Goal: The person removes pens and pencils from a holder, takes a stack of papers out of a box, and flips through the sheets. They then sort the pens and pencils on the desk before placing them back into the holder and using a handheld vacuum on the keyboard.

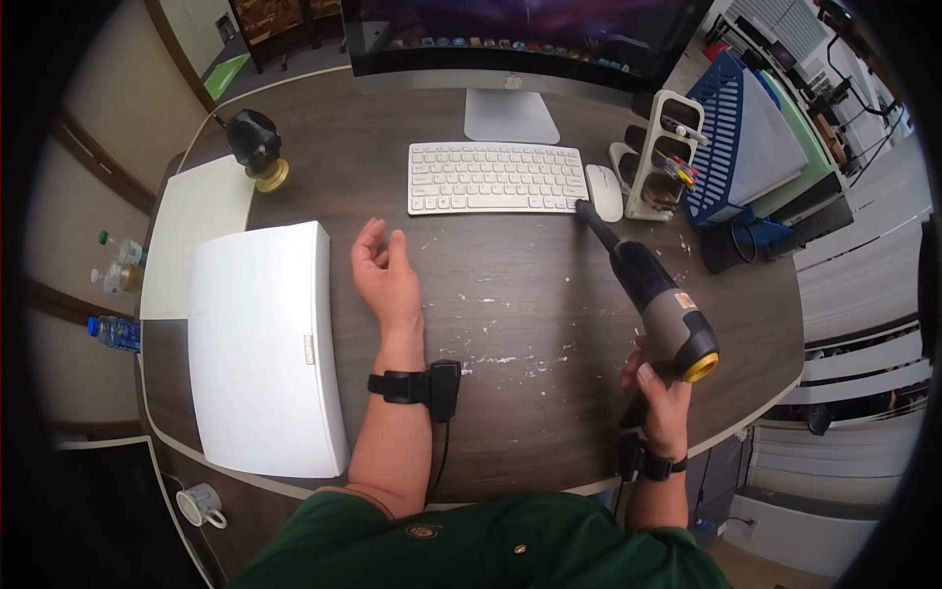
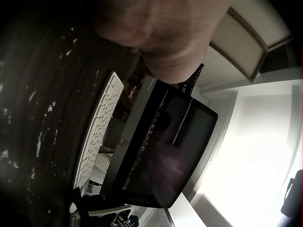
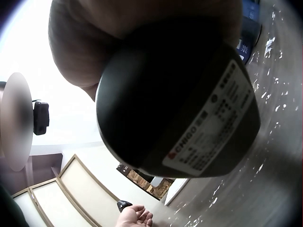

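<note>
My right hand (image 1: 668, 410) grips the handle of a handheld vacuum cleaner (image 1: 659, 285), grey and black with a yellow ring at its rear. Its narrow black nozzle (image 1: 597, 226) points away from me, its tip by the keyboard's right corner. In the right wrist view, the base of the handle carries a white label (image 3: 208, 120). Holding nothing, my left hand (image 1: 387, 280) is over the desk beside a white box (image 1: 260, 348), fingers loosely bent. White scraps (image 1: 505, 359) are scattered across the dark desk (image 1: 491, 412) between my hands.
A white keyboard (image 1: 496, 179) and mouse (image 1: 604, 193) lie before the monitor (image 1: 520, 44). To the right stand a pen organizer (image 1: 665, 157), a blue file rack (image 1: 721, 128) and a black mesh cup (image 1: 728, 247). A black object with a gold base (image 1: 257, 147) is at the back left.
</note>
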Available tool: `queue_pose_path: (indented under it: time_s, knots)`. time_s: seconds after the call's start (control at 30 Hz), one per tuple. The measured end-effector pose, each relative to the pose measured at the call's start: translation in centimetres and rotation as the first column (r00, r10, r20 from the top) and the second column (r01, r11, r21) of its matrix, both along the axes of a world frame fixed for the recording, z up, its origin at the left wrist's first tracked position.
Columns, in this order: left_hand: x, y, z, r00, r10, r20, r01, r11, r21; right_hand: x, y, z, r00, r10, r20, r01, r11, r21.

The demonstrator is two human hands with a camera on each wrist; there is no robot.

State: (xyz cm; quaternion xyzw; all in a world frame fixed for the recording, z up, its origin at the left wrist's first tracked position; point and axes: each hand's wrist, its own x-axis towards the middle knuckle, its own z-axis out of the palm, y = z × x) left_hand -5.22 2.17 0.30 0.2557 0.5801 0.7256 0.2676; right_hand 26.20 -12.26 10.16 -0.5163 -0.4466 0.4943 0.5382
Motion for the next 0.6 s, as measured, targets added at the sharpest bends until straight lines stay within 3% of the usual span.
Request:
queue_pose_path:
  time_s: [0.33, 0.53, 0.6]
  knots:
    - [0.1, 0.0, 0.2, 1.0, -0.006, -0.013, 0.006, 1.0, -0.003, -0.6, -0.1, 0.1, 0.998, 0.048, -0.027, -0.048, 0.999, 0.022]
    - [-0.1, 0.0, 0.0, 1.0, -0.013, 0.0, 0.013, 1.0, 0.007, -1.5, 0.3, 0.0, 0.994, 0.102, 0.049, -0.098, 0.993, -0.064]
    - [-0.1, 0.0, 0.0, 1.0, -0.009, -0.003, 0.009, 1.0, 0.0, -1.6, 0.3, -0.4, 0.999, 0.037, 0.04, -0.037, 0.999, -0.022]
